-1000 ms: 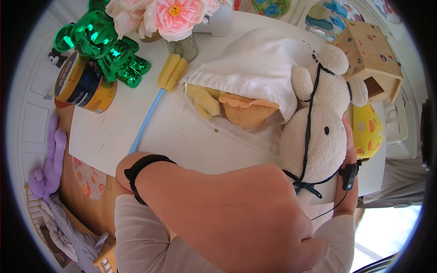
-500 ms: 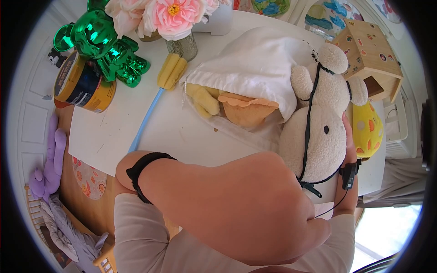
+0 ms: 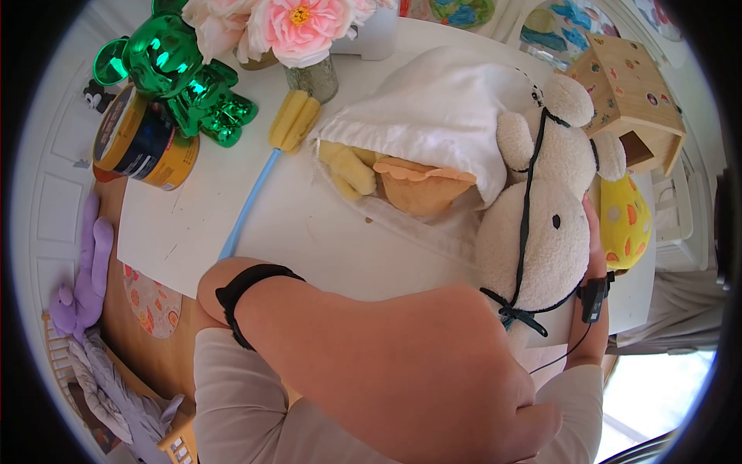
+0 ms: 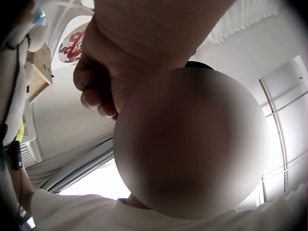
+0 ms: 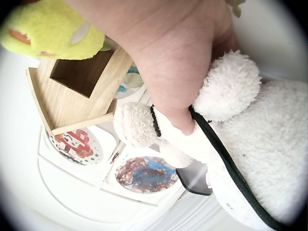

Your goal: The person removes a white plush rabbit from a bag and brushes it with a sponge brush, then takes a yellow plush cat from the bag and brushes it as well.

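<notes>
A cream plush toy [image 3: 533, 240] with a black oval eye lies on the table's right side, a black cord [image 3: 527, 209] running along it and tied in a bow at its lower end. My right hand [image 5: 178, 57] grips the plush by its side, thumb pressed in beside the cord in the right wrist view. From the head, most of that hand is hidden behind the toy. My left hand [image 3: 456, 371] is raised close before the head camera, a black band on its wrist. Its fingers [image 4: 90, 98] are curled in the left wrist view, with nothing visible in them.
A white cloth bag [image 3: 433, 100] with yellow and orange plush inside lies beside the toy. A blue-handled duster [image 3: 251, 201], a tub [image 3: 147, 143], a green shiny figure [image 3: 189, 85] and a flower vase [image 3: 313, 77] stand leftward. A wooden house [image 3: 634, 100] and yellow plush [image 3: 622, 220] are at right.
My left hand rose and tilted over part of the bow half a second ago, then dropped again, so the bow shows now. The right hand and the plush toy have stayed put.
</notes>
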### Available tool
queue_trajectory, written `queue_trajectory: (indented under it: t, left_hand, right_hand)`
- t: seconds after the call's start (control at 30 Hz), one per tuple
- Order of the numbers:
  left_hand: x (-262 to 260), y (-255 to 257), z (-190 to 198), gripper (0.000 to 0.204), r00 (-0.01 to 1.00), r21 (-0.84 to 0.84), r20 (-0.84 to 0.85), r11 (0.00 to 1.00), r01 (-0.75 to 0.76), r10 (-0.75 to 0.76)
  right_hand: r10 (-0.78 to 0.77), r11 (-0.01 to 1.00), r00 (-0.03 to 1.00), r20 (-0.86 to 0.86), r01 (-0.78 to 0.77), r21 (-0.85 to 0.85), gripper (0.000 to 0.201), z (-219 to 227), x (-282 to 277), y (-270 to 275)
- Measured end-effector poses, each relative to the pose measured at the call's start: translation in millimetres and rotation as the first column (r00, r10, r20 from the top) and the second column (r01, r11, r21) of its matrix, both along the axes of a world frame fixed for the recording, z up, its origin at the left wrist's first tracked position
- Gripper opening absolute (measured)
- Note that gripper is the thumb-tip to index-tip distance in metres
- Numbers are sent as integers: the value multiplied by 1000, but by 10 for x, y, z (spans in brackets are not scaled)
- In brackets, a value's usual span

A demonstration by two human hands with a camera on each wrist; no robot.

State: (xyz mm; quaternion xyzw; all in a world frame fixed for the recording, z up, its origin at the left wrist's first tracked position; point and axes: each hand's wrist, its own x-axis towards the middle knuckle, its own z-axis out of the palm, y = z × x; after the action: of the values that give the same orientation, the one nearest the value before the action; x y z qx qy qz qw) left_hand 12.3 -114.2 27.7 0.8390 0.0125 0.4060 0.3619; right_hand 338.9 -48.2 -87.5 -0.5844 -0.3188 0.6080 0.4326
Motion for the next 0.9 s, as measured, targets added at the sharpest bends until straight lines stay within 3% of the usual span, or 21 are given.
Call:
queue_trajectory:
  t: [0.23,0.47,0.67,0.9]
  left_hand:
    - [-21,78,1,15,977,0,-124,985,173,-172]
    - [-36,53,55,14,984,-47,-11,983,177,-177]
    - [-57,100,87,15,978,31,-92,981,191,-188]
    - [-41,73,66,16,984,-36,-22,984,173,-174]
  right_hand:
    - [-12,1000,1000,29,11,10,63,-48,60,12]
    - [-12,1000,999,46,12,-5,65,4,6,-2]
    - [5,1000,999,38,-6,19,66,-11,5,5]
    - [6,1000,998,58,-7,10,68,-53,58,17]
